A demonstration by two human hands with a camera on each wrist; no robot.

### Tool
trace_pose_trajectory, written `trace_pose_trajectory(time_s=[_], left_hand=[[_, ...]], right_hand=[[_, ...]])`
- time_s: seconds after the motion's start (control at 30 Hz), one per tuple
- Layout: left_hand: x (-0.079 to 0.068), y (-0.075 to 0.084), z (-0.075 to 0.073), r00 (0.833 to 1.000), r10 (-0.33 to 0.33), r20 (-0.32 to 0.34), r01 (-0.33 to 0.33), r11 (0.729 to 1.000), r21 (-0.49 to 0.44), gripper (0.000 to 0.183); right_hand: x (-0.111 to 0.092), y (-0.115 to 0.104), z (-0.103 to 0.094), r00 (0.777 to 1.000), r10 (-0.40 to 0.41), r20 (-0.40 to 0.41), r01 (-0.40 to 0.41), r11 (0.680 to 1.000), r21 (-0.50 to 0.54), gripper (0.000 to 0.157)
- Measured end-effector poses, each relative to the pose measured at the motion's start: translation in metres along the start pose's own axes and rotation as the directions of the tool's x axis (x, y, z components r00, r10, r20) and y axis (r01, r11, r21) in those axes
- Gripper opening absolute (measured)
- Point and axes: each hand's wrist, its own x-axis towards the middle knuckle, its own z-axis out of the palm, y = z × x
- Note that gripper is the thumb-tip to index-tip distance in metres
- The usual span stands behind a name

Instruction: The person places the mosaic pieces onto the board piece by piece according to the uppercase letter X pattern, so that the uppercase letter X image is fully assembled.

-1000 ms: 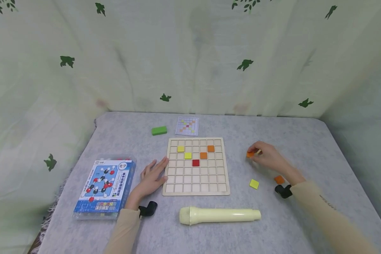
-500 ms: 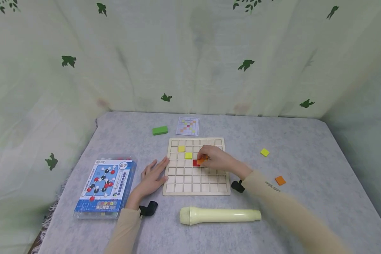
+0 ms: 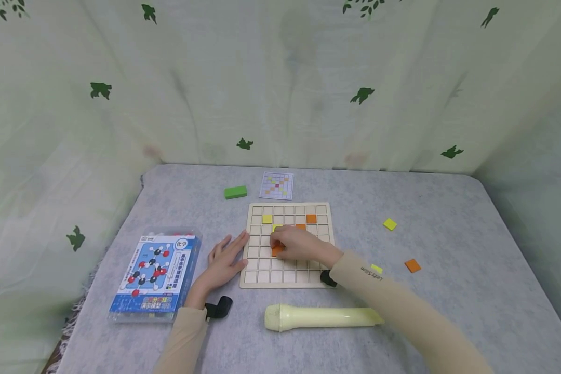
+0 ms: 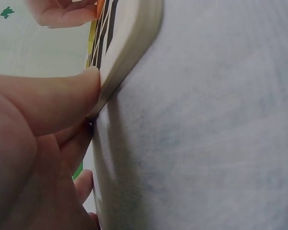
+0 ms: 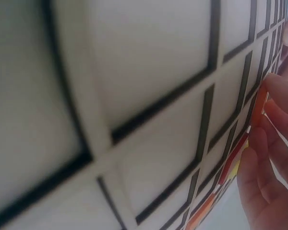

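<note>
My right hand (image 3: 299, 244) is over the middle of the wooden grid board (image 3: 290, 284), pinching an orange square tile (image 3: 277, 251) at a cell left of centre. In the right wrist view the fingers press that orange tile (image 5: 259, 108) against the grid, with the red tile (image 5: 234, 158) close by. The hand hides the red tile in the head view. On the board also lie a yellow tile (image 3: 267, 219), a partly covered second yellow one, and two orange tiles, one at upper right (image 3: 311, 218). My left hand (image 3: 225, 262) rests at the board's left edge, thumb (image 4: 62, 96) against its side.
Right of the board lie two yellow tiles, one further back (image 3: 390, 224), and a loose orange tile (image 3: 413, 265). A pattern card (image 3: 276, 186) and a green block (image 3: 236, 192) are behind it. A pale yellow microphone (image 3: 324, 316) lies in front; a blue boxed set (image 3: 154, 275) is left.
My right hand picked up the orange tile at the table's right, carried it left past the red tile, and brought it to a lower-left cell. The left hand has stayed at the board's edge.
</note>
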Motion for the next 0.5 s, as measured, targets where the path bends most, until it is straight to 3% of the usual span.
trace_pose_trajectory(time_s=[0.23,0.5], left_hand=[[0.000,0.002,0.000,1.000,-0.001,0.002,0.001,1.000,-0.010,0.062],[-0.001,0.001,0.000,1.000,-0.001,-0.002,0.001,1.000,0.008,0.062]], right_hand=[[-0.014,0.004,-0.008,0.998,0.056,-0.030,-0.053,0.994,0.095,0.011],[-0.082,0.040,-0.036,0.975,0.172,-0.138,-0.140,0.967,0.215,0.016]])
